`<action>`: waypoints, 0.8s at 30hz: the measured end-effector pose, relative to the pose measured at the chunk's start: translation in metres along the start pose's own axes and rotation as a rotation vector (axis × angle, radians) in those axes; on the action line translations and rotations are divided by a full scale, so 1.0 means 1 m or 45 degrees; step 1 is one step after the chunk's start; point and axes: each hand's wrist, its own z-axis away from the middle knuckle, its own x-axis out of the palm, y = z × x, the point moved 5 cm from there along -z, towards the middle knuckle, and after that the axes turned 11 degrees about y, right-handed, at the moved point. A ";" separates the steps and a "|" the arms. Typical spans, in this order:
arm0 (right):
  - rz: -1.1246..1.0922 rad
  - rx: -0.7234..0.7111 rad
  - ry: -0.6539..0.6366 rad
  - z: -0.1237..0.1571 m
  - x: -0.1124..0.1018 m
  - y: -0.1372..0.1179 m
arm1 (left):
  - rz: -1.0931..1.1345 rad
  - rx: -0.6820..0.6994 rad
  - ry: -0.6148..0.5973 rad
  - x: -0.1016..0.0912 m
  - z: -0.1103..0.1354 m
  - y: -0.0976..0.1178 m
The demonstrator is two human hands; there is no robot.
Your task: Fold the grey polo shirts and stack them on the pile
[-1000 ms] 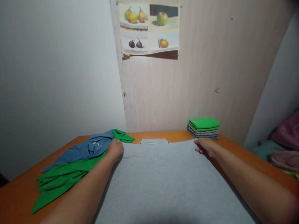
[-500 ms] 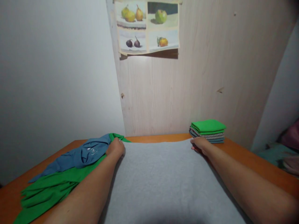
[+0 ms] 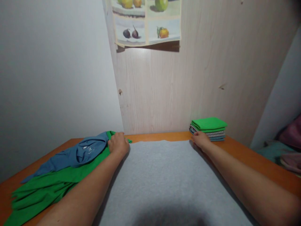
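Observation:
A grey garment [image 3: 164, 179] lies spread flat over the orange table [image 3: 254, 160]. My left hand [image 3: 118, 145] is closed on its far left corner. My right hand [image 3: 201, 140] is closed on its far right corner, close to a stack of folded clothes [image 3: 208, 128] with a green piece on top. Just left of my left hand lie a crumpled blue garment [image 3: 77, 153] and a green garment [image 3: 44, 191] under it.
A pale wooden panel [image 3: 178, 88] stands behind the table with a fruit picture [image 3: 147, 23] taped to it. A white wall is on the left. Pink and teal fabric [image 3: 287, 147] lies off the table's right side.
Both hands have slid the grey garment's far edge toward the back of the table. The folded-over piece seen at that edge a second ago is no longer in sight.

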 end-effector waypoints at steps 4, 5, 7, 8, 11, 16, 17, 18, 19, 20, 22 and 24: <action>0.182 -0.328 -0.064 0.017 0.023 -0.041 | 0.209 0.456 -0.219 0.008 0.020 0.051; 0.206 -0.412 -0.133 0.028 0.035 -0.052 | 0.251 0.538 -0.282 0.012 0.027 0.061; 0.234 -0.575 -0.270 0.054 0.057 -0.069 | 0.294 0.636 -0.363 0.020 0.039 0.074; 0.243 -0.644 -0.329 0.067 0.068 -0.073 | 0.295 0.649 -0.399 0.025 0.045 0.078; 0.328 -0.791 -0.471 0.102 0.093 -0.073 | 0.251 0.606 -0.551 0.040 0.057 0.077; 0.615 -0.869 -0.595 0.118 0.106 -0.060 | 0.188 0.538 -0.672 0.052 0.062 0.070; 0.629 -0.866 -0.603 0.118 0.105 -0.060 | 0.183 0.533 -0.674 0.052 0.062 0.070; 0.639 -0.864 -0.608 0.118 0.104 -0.060 | 0.176 0.526 -0.676 0.052 0.063 0.070; 0.648 -0.862 -0.610 0.118 0.103 -0.061 | 0.168 0.517 -0.678 0.051 0.063 0.070; 0.656 -0.860 -0.613 0.118 0.101 -0.061 | 0.160 0.509 -0.680 0.049 0.064 0.070; 0.668 -0.861 -0.619 0.121 0.098 -0.061 | 0.150 0.494 -0.691 0.044 0.068 0.071; 0.671 -0.865 -0.623 0.126 0.092 -0.059 | 0.151 0.483 -0.703 0.037 0.075 0.072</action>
